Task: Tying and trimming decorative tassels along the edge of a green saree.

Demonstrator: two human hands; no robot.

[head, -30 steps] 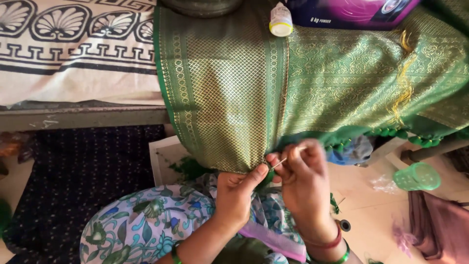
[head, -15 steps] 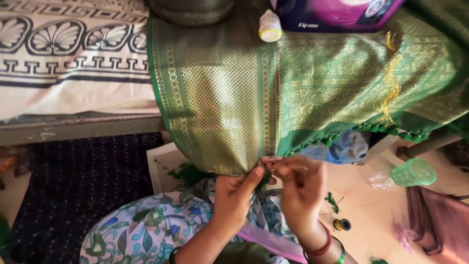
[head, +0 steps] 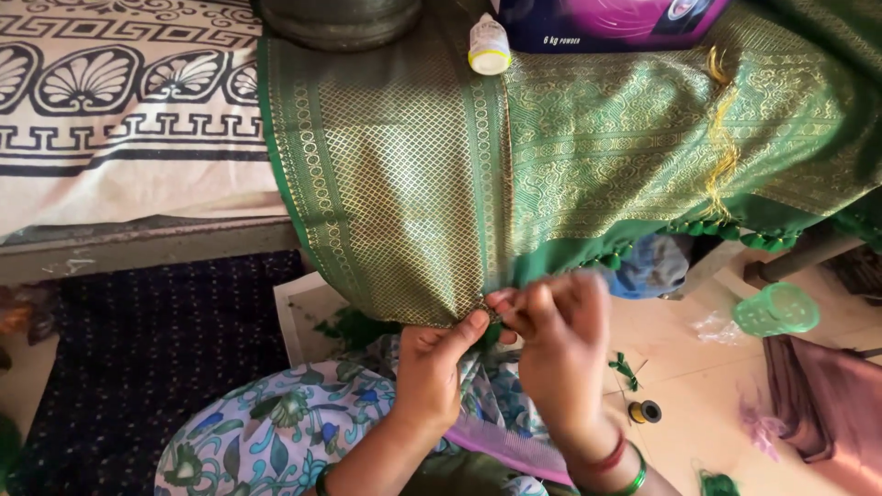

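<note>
This is a room in a home, used for hand sewing on the floor. At the upper left of the frame lies a bed with a cream bedsheet printed in black shell motifs (head: 119, 101). A green and gold woven silk cloth (head: 478, 174) drapes over the bed edge. A small black thread spool (head: 645, 411) rests on the tan floor (head: 698, 367) at lower right, beside a dark blue dotted mat (head: 138, 367) at lower left.
</note>
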